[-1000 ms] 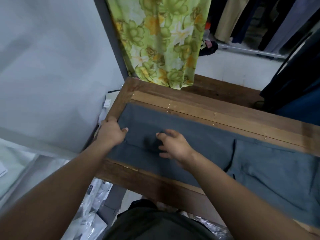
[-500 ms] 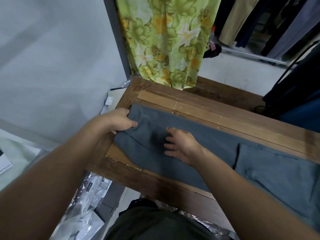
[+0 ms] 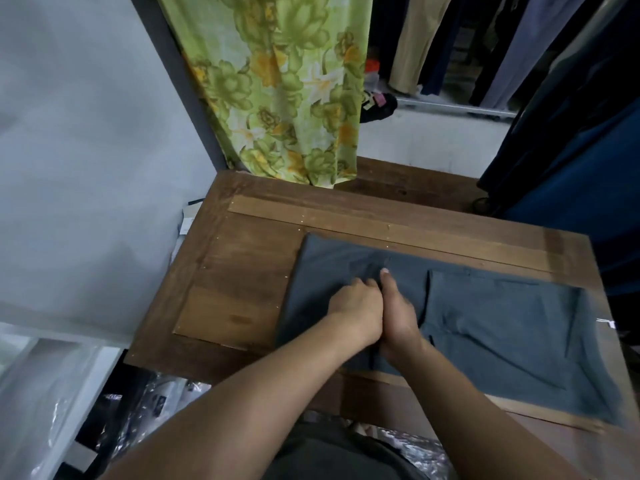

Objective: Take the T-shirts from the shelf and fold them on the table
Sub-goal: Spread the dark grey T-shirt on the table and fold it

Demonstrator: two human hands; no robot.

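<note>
Both meet mid-fold: your left hand pinches the grey T-shirt, right hand flat, pinning it to the surface.

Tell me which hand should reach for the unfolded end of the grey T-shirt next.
Right, probably. Both hands sit together on the folded left part of the grey T-shirt, but the right hand lies nearer the spread end on the right; the left hand would have to cross over it.
</note>
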